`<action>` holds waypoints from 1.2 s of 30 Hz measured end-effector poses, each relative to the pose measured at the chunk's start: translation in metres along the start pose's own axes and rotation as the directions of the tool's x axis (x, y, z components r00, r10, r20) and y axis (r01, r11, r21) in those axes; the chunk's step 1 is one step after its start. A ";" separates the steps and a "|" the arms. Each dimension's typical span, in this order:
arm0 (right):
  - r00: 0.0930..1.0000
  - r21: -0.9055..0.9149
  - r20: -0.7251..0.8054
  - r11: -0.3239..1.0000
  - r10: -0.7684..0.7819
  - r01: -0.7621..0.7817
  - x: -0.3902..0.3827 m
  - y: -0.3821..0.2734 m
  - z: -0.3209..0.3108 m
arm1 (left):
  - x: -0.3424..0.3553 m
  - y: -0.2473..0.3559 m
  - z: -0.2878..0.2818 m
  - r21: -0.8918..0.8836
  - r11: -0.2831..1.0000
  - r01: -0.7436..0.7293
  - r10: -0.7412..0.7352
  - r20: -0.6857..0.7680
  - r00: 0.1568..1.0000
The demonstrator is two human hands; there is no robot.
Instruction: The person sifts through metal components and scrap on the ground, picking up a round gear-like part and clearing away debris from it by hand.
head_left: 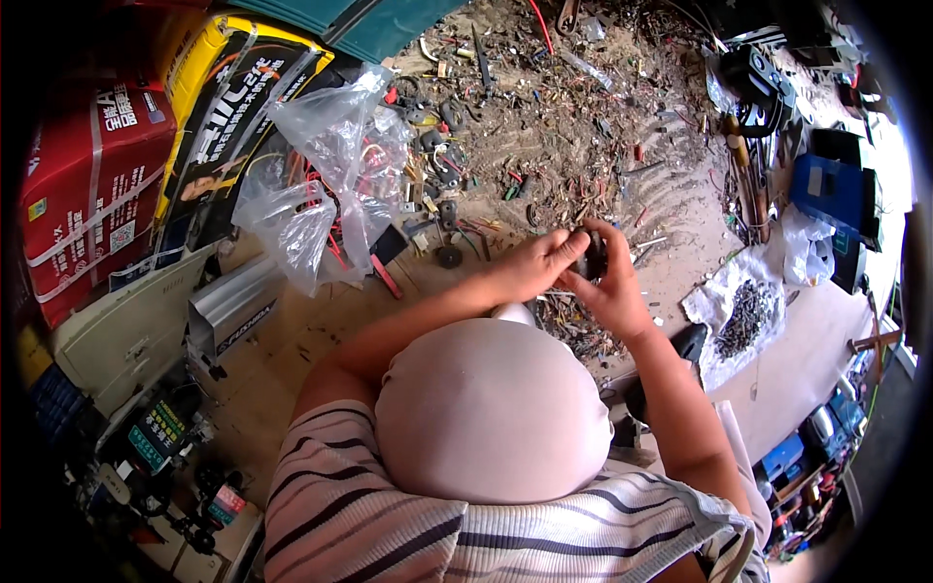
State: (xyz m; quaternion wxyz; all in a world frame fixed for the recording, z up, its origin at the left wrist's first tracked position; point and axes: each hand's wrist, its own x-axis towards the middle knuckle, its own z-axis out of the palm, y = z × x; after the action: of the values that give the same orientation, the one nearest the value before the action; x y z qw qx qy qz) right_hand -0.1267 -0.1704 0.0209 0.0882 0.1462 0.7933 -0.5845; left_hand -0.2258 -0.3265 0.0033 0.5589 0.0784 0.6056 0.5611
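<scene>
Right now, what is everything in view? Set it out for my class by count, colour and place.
Dark piece: one, dark, between the hands; kind unclear
Small scrap: uncountable, mostly brown and grey, ahead of the hands
Clear plastic bag: one, transparent, left of the scrap
Red box: at least one, red, far left
Printed box: one, black and yellow, beside the red box
Metal housing: one, silver, left
White sheet: one, white, right
Metal pieces: many, dark grey, on the sheet
Blue container: one, blue, upper right
Mixed clutter: uncountable, various colours, both lower corners
Striped shirt: one, pale with dark stripes, bottom
Left hand: one, bare, centre
Right hand: one, bare, right of centre
</scene>
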 end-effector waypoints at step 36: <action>0.883 0.516 0.141 0.728 0.448 -0.452 -0.046 0.028 0.012 | 0.037 -0.027 -0.084 0.822 0.491 0.288 0.533 -0.545 0.648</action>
State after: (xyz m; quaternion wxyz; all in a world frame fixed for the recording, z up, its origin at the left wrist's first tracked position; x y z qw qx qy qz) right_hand -0.0745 -0.1803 0.0065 0.1855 0.3506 0.5389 -0.7431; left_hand -0.2893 -0.3593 -0.0612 0.0903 0.1554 0.9628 0.2017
